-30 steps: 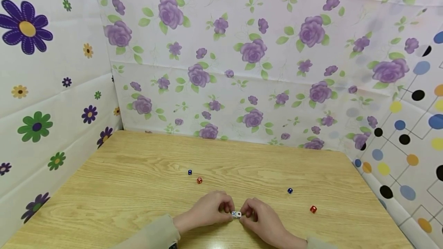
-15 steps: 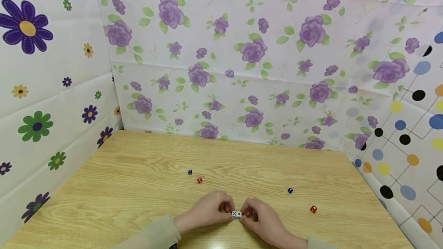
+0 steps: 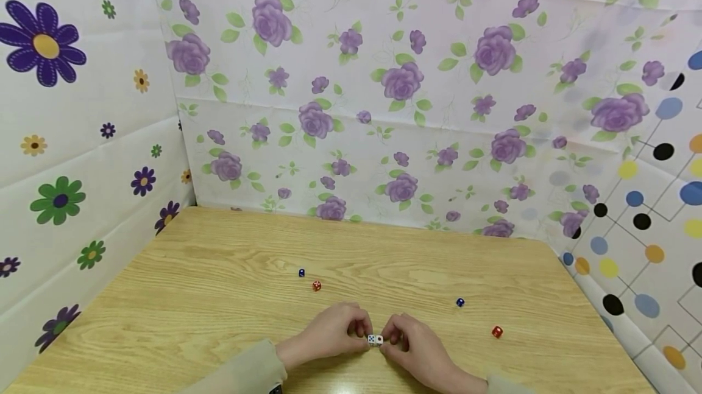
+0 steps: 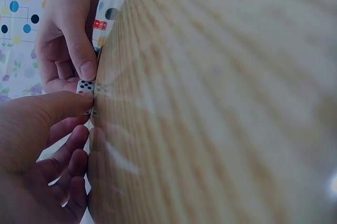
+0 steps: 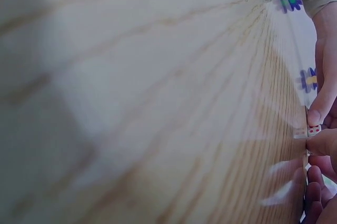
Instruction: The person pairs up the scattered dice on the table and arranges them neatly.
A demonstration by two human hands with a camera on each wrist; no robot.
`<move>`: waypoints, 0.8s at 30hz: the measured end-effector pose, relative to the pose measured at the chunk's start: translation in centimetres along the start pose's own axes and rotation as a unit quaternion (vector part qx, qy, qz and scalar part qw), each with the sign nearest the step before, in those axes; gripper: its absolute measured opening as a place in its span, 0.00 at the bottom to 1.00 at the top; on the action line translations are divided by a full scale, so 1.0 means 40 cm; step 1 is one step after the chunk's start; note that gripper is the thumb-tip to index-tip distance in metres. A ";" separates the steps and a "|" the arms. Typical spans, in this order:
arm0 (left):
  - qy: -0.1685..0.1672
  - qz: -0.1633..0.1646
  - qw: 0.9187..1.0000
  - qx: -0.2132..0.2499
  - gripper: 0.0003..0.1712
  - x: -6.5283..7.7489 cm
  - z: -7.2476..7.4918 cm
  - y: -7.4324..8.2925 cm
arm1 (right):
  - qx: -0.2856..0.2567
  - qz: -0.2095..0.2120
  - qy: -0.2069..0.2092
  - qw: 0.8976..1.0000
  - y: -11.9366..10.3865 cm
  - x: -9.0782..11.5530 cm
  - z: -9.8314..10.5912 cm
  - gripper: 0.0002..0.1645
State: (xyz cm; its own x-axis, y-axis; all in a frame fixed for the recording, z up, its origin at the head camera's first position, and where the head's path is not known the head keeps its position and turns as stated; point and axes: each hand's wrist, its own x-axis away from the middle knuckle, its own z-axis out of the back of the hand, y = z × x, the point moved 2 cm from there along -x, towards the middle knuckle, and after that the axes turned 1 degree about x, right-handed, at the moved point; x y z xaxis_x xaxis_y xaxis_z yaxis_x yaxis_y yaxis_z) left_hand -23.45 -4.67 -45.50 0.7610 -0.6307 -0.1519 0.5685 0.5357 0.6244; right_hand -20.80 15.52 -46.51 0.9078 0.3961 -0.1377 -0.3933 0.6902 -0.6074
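Two white dice sit side by side on the table near its front, touching or nearly so. My left hand (image 3: 336, 330) pinches the left white die (image 3: 372, 339) between thumb and fingers. From the other side, my right hand (image 3: 419, 350) pinches the right white die (image 3: 379, 340). Blue pips show on top of the left one, and a single dark red pip on the right one. In the left wrist view a thumb partly covers the white dice (image 4: 85, 85). Only a small part of a white die (image 5: 315, 129) with red pips shows in the right wrist view.
Beyond my left hand lie a blue die (image 3: 301, 273) and a red die (image 3: 316, 285). Another blue die (image 3: 460, 302) and red die (image 3: 497, 332) lie to the right. Patterned cloth walls stand behind and on both sides of the wooden table (image 3: 219, 272).
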 end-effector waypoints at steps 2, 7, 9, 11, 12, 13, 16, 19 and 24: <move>-0.001 0.000 1.000 0.000 0.04 0.000 0.000 0.000 | 0.001 0.000 0.000 1.000 0.000 0.000 0.000 0.07; 0.000 -0.004 1.000 -0.002 0.05 -0.001 -0.001 0.000 | 0.002 0.000 0.001 1.000 -0.001 0.001 0.000 0.07; 0.000 -0.002 1.000 -0.002 0.05 -0.001 -0.001 -0.001 | 0.001 -0.001 0.000 1.000 -0.001 0.001 0.000 0.07; 0.000 0.002 1.000 -0.003 0.05 -0.002 -0.002 -0.001 | 0.000 -0.002 -0.001 1.000 -0.001 0.001 0.000 0.07; 0.000 0.003 1.000 -0.003 0.05 -0.002 -0.002 -0.002 | 0.000 -0.003 -0.001 1.000 -0.001 0.000 0.000 0.07; 0.000 0.004 1.000 -0.002 0.05 -0.002 -0.003 -0.003 | -0.001 -0.004 -0.002 1.000 -0.001 0.000 0.001 0.07; 0.000 0.007 1.000 0.000 0.05 -0.002 -0.003 -0.003 | -0.001 -0.006 -0.005 1.000 -0.001 0.001 0.001 0.07; -0.004 0.009 1.000 0.010 0.06 -0.003 -0.001 -0.004 | -0.002 -0.006 -0.006 1.000 -0.001 0.001 0.001 0.07; -0.035 0.011 0.996 0.085 0.08 -0.005 0.013 -0.009 | -0.003 -0.004 -0.005 1.000 0.000 0.000 0.002 0.07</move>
State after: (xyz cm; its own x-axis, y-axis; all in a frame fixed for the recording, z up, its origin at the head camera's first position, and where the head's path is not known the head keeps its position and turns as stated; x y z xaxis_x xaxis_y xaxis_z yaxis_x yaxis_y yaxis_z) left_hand -23.97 -5.04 -45.30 0.7456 -0.6607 -0.0869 0.4867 0.4508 0.7482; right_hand -20.81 15.56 -46.44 0.9092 0.3974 -0.1245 -0.3855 0.6901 -0.6124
